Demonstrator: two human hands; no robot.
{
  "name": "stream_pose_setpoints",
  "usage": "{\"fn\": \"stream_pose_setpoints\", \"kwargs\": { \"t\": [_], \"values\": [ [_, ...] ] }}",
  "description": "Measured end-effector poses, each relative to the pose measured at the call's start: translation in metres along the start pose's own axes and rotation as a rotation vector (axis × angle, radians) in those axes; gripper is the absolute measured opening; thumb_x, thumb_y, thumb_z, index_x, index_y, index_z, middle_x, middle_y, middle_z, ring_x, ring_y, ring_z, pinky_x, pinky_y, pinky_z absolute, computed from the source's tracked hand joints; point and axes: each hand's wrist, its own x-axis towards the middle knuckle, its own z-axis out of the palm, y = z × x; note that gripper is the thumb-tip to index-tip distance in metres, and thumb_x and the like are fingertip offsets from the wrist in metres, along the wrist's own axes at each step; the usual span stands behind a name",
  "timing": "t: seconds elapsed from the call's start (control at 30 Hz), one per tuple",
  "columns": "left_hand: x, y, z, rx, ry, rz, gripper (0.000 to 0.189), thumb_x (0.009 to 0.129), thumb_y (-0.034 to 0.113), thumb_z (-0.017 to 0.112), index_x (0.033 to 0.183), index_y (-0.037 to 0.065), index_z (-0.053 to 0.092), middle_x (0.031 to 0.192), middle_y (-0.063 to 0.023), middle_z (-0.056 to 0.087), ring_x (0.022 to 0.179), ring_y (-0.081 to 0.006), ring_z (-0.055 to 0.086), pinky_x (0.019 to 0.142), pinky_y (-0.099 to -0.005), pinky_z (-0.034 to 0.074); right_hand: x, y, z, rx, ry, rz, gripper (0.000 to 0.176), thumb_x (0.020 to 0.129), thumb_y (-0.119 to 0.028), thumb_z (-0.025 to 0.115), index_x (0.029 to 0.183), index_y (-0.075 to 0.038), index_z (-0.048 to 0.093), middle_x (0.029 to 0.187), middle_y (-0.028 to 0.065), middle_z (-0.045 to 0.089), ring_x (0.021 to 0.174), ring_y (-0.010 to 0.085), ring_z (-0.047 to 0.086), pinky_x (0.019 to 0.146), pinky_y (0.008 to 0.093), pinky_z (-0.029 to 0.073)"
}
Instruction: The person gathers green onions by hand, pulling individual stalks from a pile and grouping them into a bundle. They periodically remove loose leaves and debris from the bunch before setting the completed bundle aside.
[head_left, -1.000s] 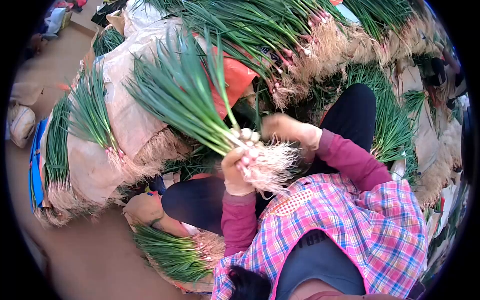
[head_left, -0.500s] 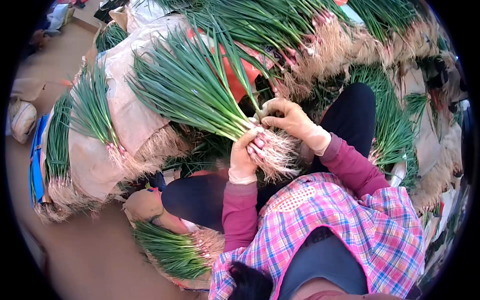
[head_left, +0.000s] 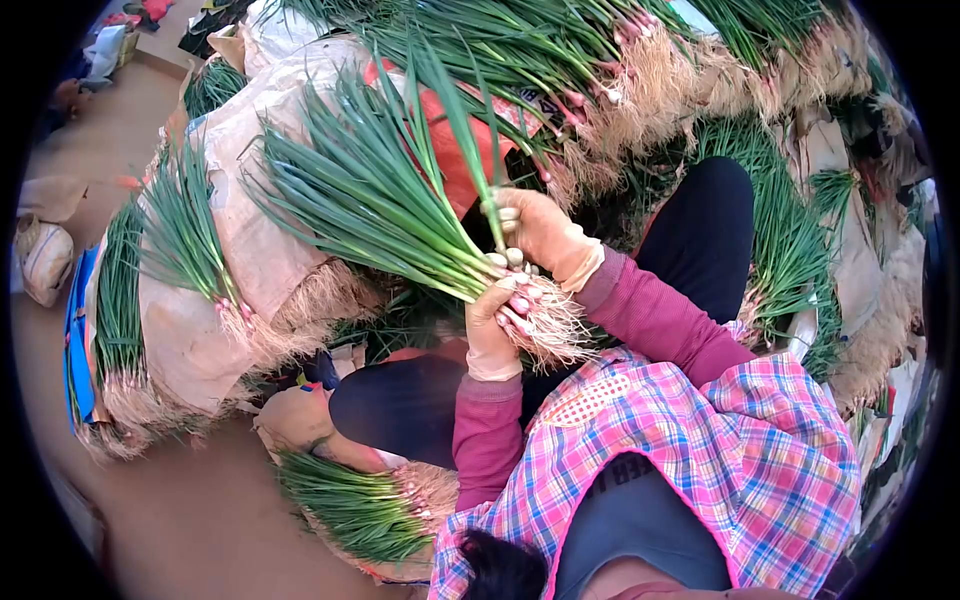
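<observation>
The bunch of green onions (head_left: 400,215) is held in front of the person's chest, above the knees, with its leaves fanning up and to the left and its root end pointing at the body. The left hand (head_left: 490,335), in a thin beige glove, is closed tight around the neck of the bunch, just behind the bulbs (head_left: 515,265). The right hand (head_left: 540,235), gloved the same way, has its fingers curled onto the same bunch from above, pinching what looks like one stalk where it joins the others.

To do this well, the left grip probably needs to stay firm at the neck while the right hand seats the stalk so that its bulb lines up with the rest. Squeezing higher up would likely crease the hollow leaves.

The leaves are long, smooth, tubular and deep green. The bulbs are small, rounded and white to pink, and the roots (head_left: 550,330) form a pale, wiry tangle.

Around the bunch, more tied bundles (head_left: 185,235) lie on coarse tan sacks (head_left: 250,240). A large heap (head_left: 560,50) fills the top of the view, and another bundle (head_left: 350,505) lies on the brown floor (head_left: 180,520). The person wears a pink plaid apron (head_left: 700,450).
</observation>
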Motion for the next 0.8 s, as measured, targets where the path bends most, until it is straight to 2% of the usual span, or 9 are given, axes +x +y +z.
{"fn": "stream_pose_setpoints", "kwargs": {
  "t": [0.1, 0.17, 0.23, 0.3, 0.37, 0.47, 0.63, 0.7, 0.8],
  "values": [
    [-0.005, 0.004, 0.005, -0.182, -0.139, 0.086, 0.033, 0.076, 0.004, 0.065, 0.106, 0.007, 0.051, 0.109, -0.0102, 0.058, 0.095, -0.0231, 0.058, 0.092, -0.0410, 0.048, 0.007, -0.019, -0.023, -0.653, -0.164, -0.350, 0.014, 0.097, -0.014, 0.051, 0.089, -0.004, 0.058, 0.068, -0.0004, 0.054, 0.051, 0.0078, 0.045, 0.041, 0.0199, 0.036],
    [-0.002, 0.005, 0.002, -0.182, -0.095, 0.136, 0.037, 0.077, 0.005, 0.066, 0.110, 0.007, 0.050, 0.109, -0.0092, 0.058, 0.095, -0.0231, 0.057, 0.093, -0.0409, 0.048, -0.033, -0.019, -0.019, -1.327, -0.053, 0.096, 0.022, 0.090, -0.029, 0.062, 0.089, -0.007, 0.064, 0.077, 0.0063, 0.065, 0.064, 0.0138, 0.063, 0.054, 0.0287, 0.048],
    [-0.004, 0.010, 0.008, -0.218, -0.031, 0.101, 0.055, 0.082, 0.008, 0.067, 0.132, 0.006, 0.043, 0.107, -0.0066, 0.058, 0.095, -0.0194, 0.056, 0.097, -0.0389, 0.045, -0.031, -0.029, -0.038, -2.267, 0.208, -0.880, 0.022, 0.088, -0.033, 0.065, 0.091, -0.011, 0.066, 0.081, 0.0086, 0.068, 0.065, 0.0212, 0.066, 0.062, 0.0352, 0.052],
    [-0.002, 0.012, 0.013, -0.229, -0.056, 0.095, 0.058, 0.084, 0.011, 0.068, 0.135, 0.005, 0.041, 0.104, -0.0051, 0.058, 0.094, -0.0173, 0.056, 0.098, -0.0379, 0.044, 0.000, -0.061, -0.044, -1.951, 0.539, -0.990, 0.025, 0.085, -0.032, 0.068, 0.096, -0.010, 0.067, 0.076, 0.0107, 0.066, 0.067, 0.0270, 0.064, 0.061, 0.0376, 0.050],
    [0.006, 0.003, -0.003, -0.202, -0.165, 0.126, 0.045, 0.089, 0.015, 0.065, 0.129, 0.004, 0.048, 0.100, -0.0033, 0.057, 0.097, -0.0203, 0.053, 0.093, -0.0404, 0.047, 0.024, -0.083, -0.041, -1.401, 0.301, -0.230, 0.019, 0.087, -0.025, 0.067, 0.093, -0.007, 0.067, 0.071, 0.0044, 0.064, 0.062, 0.0147, 0.060, 0.055, 0.0286, 0.045],
    [0.001, 0.008, 0.010, -0.084, 0.040, 0.076, 0.042, 0.086, 0.010, 0.065, 0.124, 0.003, 0.049, 0.101, -0.0070, 0.061, 0.099, -0.0247, 0.057, 0.098, -0.0420, 0.045, -0.005, -0.064, -0.016, -1.242, -0.032, -0.277, 0.012, 0.088, -0.017, 0.067, 0.086, -0.006, 0.068, 0.071, -0.0031, 0.062, 0.062, 0.0062, 0.054, 0.056, 0.0229, 0.042],
    [0.009, 0.008, -0.002, 0.193, 0.082, -0.178, 0.022, 0.088, 0.012, 0.062, 0.104, -0.003, 0.061, 0.066, -0.0073, 0.062, 0.048, -0.0115, 0.056, 0.042, -0.0203, 0.046, -0.049, -0.006, 0.001, -0.932, -0.132, -0.052, 0.033, 0.086, -0.017, 0.072, 0.113, -0.002, 0.060, 0.071, -0.0037, 0.059, 0.060, 0.0062, 0.053, 0.061, 0.0223, 0.047],
    [0.010, 0.005, -0.010, 0.181, -0.005, -0.181, 0.029, 0.088, 0.009, 0.062, 0.114, -0.004, 0.058, 0.086, -0.0119, 0.067, 0.067, -0.0160, 0.065, 0.056, -0.0239, 0.054, -0.022, -0.021, -0.005, -0.750, -0.390, 0.117, 0.027, 0.090, -0.015, 0.065, 0.113, -0.004, 0.058, 0.070, -0.0029, 0.056, 0.056, 0.0033, 0.050, 0.048, 0.0166, 0.042],
    [0.005, -0.003, -0.003, 0.021, 0.039, -0.060, 0.040, 0.086, 0.007, 0.062, 0.124, -0.003, 0.052, 0.121, -0.0172, 0.060, 0.111, -0.0284, 0.060, 0.088, -0.0379, 0.054, -0.031, -0.009, 0.014, -0.891, -0.204, 0.044, 0.017, 0.092, -0.009, 0.059, 0.109, -0.007, 0.059, 0.070, -0.0048, 0.058, 0.049, 0.0022, 0.047, 0.045, 0.0148, 0.041]
  ]
}}
